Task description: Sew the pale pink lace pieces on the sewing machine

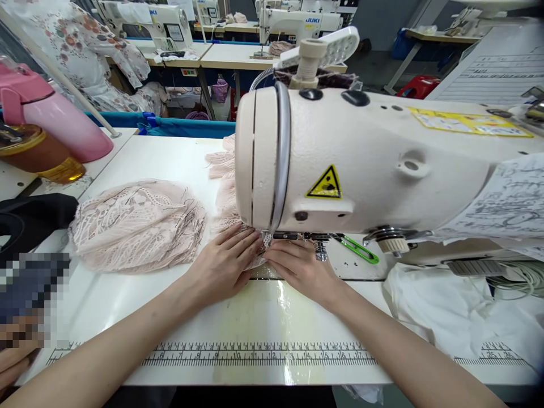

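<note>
Apparently stitching: left hand (223, 262) lies flat, ungripping, on pale lace (224, 195) at sewing machine (365, 153); right hand (304, 269) alongside, grip indeterminable; next move likely calls for even guiding

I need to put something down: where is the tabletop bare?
Between the forearms, from hands to ruler; also behind the lace bundle, before the blue cloth. Crowded: left, around the pink bottle; right, with white fabric.

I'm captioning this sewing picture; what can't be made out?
In the head view:
Lace beyond the left hand: partly hidden by the sewing machine.
Right hand: upper edge behind machine parts.
Pink bottle: cut off by left edge.
Handwritten paper: writing too unclear.
</note>
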Demonstrator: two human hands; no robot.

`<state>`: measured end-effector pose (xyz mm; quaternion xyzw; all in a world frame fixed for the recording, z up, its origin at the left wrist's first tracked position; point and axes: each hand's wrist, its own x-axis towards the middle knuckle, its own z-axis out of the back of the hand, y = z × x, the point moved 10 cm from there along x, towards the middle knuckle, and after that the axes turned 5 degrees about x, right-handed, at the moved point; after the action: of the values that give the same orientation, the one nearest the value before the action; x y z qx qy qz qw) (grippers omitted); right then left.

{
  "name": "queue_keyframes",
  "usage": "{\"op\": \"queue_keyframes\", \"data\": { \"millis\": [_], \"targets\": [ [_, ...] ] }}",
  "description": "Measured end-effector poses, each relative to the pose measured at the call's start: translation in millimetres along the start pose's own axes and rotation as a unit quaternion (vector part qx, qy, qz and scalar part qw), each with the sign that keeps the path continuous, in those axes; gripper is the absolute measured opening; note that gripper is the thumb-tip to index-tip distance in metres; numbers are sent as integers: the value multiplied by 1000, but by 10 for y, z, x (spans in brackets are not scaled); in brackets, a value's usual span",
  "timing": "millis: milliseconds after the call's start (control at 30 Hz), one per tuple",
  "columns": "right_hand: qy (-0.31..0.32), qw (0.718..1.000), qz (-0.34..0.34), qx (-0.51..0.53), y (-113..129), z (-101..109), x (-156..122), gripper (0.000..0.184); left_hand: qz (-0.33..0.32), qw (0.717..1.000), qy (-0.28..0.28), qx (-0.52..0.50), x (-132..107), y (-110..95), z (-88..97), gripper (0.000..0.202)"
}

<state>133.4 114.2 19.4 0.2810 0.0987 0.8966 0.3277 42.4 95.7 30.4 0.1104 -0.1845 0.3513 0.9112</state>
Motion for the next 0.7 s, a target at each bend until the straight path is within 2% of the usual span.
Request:
{"op": "queue_keyframes", "data": {
  "millis": [333,533,700],
  "targets": [
    [-15,1000,-21,3,-48,1,-15,15,3,1000,5,-1,-15,14,-25,44],
    [4,999,-34,2,-28,-18,0,17,-2,1000,0,0,-4,8,-8,43],
    [-30,999,16,-19,59,54,-6,17,-5,1000,-3,15,2,-3,-1,42]
  ]
}}
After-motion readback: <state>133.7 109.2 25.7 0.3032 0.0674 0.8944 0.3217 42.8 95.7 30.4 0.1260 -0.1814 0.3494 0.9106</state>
